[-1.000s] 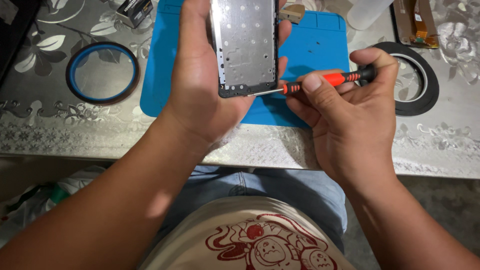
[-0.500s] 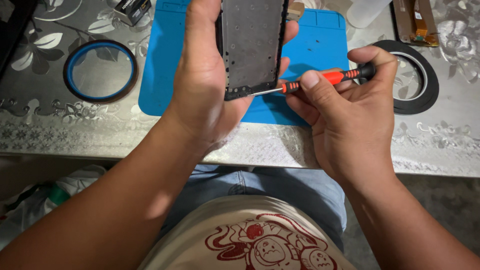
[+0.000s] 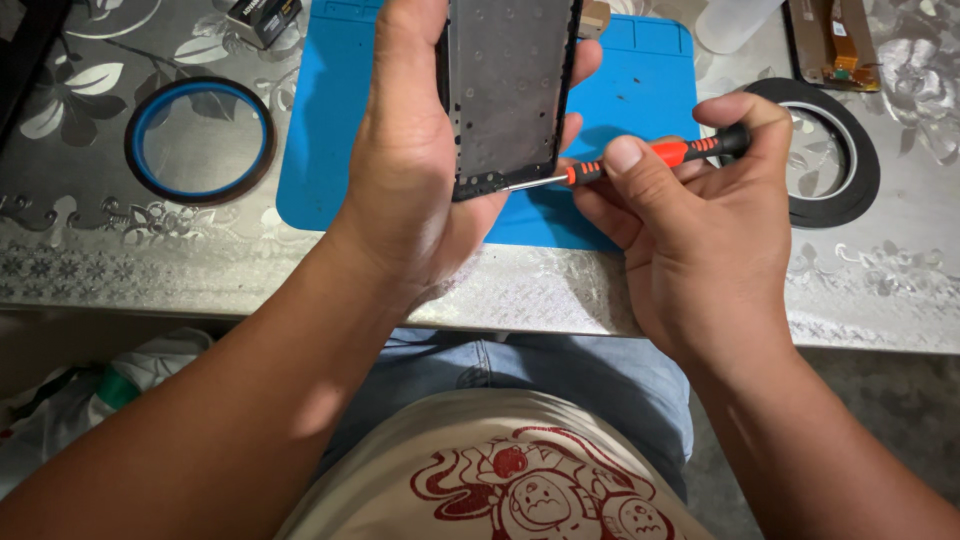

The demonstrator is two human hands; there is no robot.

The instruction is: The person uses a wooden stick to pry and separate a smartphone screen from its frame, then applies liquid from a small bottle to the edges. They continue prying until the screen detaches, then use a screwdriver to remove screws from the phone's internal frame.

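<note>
The left hand grips the phone frame upright above the blue mat while the right hand pinches a small screwdriver, tip at the frame's lower corner — seemingly working a screw, which calls for steady turning

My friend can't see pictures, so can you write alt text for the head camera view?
A left hand holds a phone frame upright while the right hand presses an orange screwdriver against its bottom corner. Below them lie a blue mat on a table, with a blue-rimmed tape roll left and a black tape roll right.
</note>
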